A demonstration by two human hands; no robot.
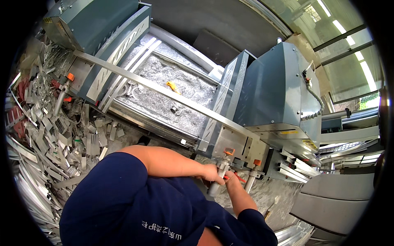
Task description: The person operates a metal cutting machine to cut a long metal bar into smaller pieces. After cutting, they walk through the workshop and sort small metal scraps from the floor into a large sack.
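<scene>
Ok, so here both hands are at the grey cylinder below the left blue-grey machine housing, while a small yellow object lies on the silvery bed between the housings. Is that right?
Not quite: the head view shows the left hand and right hand at the grey cylinder below the right blue-grey machine housing, not the left one.

Your shirt (115, 192): matt navy cloth, creased. Your cylinder (215, 187): pale grey metal, smooth, topped by an orange cap (228, 151) that looks like plastic. Machine cover (262, 86) on your right: painted metal, smooth, softly glossy. Long bar (160, 88) before you: smooth bare metal, low sheen. Shavings (164, 69): rough, glittering metal. Offcuts (45, 135) at your left: silvery metal, some bright, some dull. Window panes (349, 65): glossy glass.
</scene>
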